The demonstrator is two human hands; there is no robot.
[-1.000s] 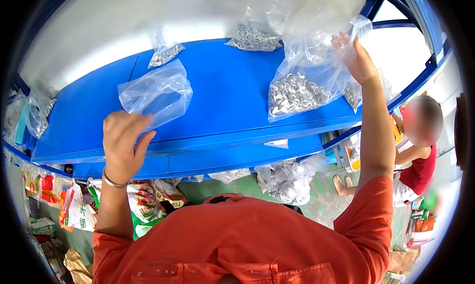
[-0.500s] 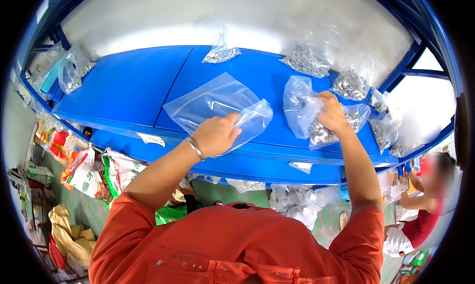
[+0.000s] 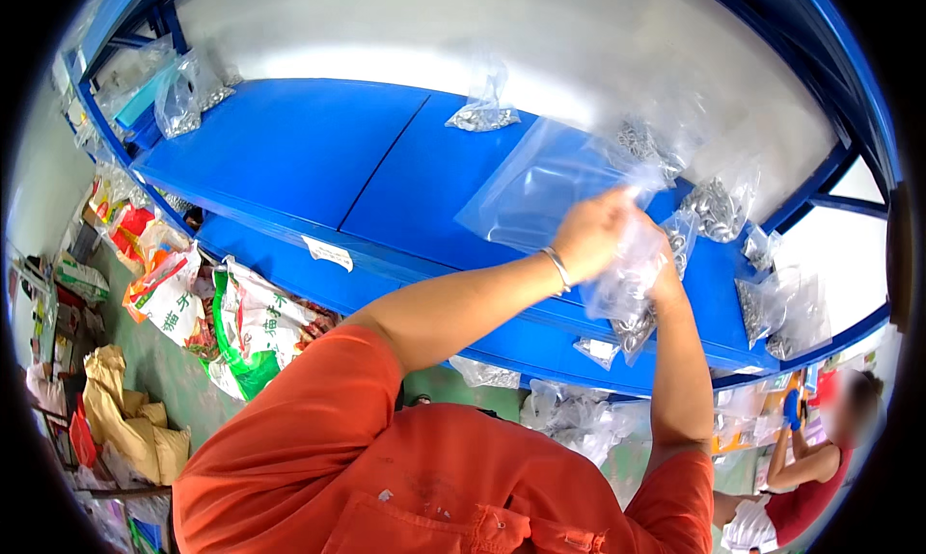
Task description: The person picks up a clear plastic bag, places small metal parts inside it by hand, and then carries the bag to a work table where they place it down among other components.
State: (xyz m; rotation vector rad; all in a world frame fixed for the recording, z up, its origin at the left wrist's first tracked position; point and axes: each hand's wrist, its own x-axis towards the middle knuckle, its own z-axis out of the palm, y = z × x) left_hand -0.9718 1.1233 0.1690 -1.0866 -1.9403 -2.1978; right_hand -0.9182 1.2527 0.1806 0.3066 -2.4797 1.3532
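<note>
My left hand, with a bangle at the wrist, is closed on a large clear plastic bag that looks empty and spreads left over the blue shelf. Right beside it, my right hand grips a clear plastic bag of metal parts, lifted near the shelf's front edge. The bag's plastic partly covers my right fingers. Both hands nearly meet, and the two bags overlap between them. Shiny metal pieces sag at the bottom of the gripped bag; their exact kind is too blurred to tell.
On the blue shelf, bags of metal parts stand at the back: a small bag, a ring-filled bag and several others at right. Blue uprights frame it. Printed sacks lie on the floor; a co-worker is at lower right.
My left hand has swung right with the empty bag, up to my right hand. My right hand has lifted the bag of metal parts and drawn it toward me. The view has shifted.
</note>
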